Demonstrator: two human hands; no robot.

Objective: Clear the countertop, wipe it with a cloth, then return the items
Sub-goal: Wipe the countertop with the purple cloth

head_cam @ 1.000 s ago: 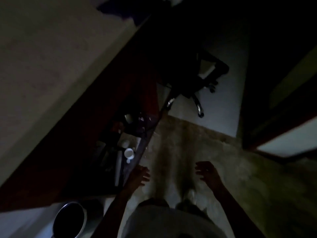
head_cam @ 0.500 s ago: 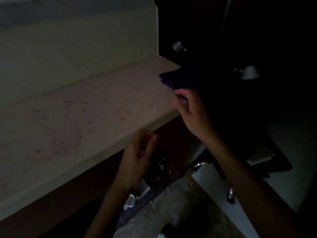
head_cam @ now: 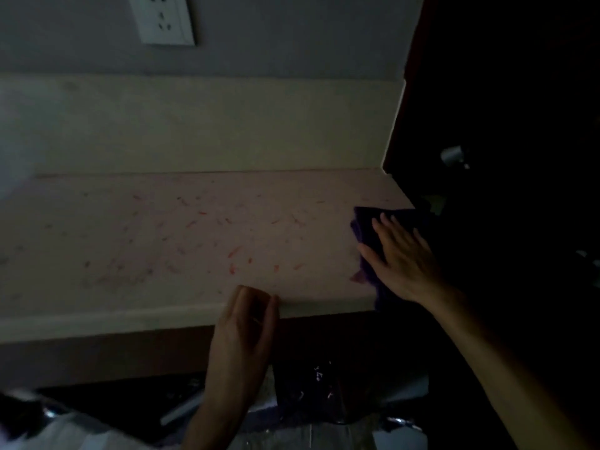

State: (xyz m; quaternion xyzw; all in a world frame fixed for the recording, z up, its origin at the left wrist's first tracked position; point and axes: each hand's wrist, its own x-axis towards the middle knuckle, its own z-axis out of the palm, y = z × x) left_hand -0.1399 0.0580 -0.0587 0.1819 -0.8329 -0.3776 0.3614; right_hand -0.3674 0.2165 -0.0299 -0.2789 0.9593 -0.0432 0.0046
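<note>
Now the purple cloth [head_cam: 367, 228] is pressed flat on the countertop's [head_cam: 194, 241] right end by the right hand [head_cam: 401, 258], fingers straightened where it was pinched before. The left hand [head_cam: 242, 332], loosely curled, holds nothing at the near edge.

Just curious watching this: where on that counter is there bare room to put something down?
Bare countertop runs from the left edge to the purple cloth, backsplash behind. The right end is taken: the right hand presses the cloth there.
</note>
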